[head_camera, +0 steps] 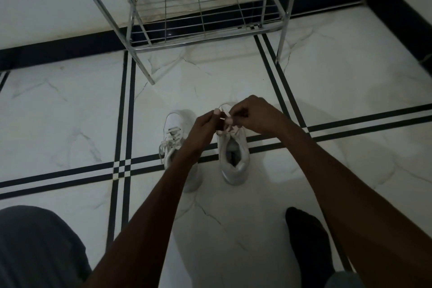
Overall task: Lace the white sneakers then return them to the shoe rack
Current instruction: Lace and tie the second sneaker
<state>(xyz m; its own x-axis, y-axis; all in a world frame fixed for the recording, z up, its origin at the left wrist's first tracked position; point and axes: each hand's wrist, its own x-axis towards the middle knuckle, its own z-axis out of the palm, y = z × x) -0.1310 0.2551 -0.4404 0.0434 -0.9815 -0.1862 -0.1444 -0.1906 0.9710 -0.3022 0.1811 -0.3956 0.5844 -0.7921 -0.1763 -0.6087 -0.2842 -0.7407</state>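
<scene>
Two white sneakers stand side by side on the tiled floor, toes pointing away from me. The left sneaker (174,133) has its laces threaded and hanging loose; my left forearm crosses its heel. Over the tongue of the right sneaker (235,159), my left hand (205,124) and my right hand (251,114) meet, each pinching a piece of its white lace (225,119). The front of that shoe is hidden behind my fingers. The metal shoe rack (201,7) stands just beyond the shoes, its wire shelves bare.
The rack's front legs (149,77) touch the floor close to the sneakers. A white wall with a black skirting (58,51) runs behind it. My grey-clad knee (37,245) is at lower left, a dark-socked foot (306,236) at lower right.
</scene>
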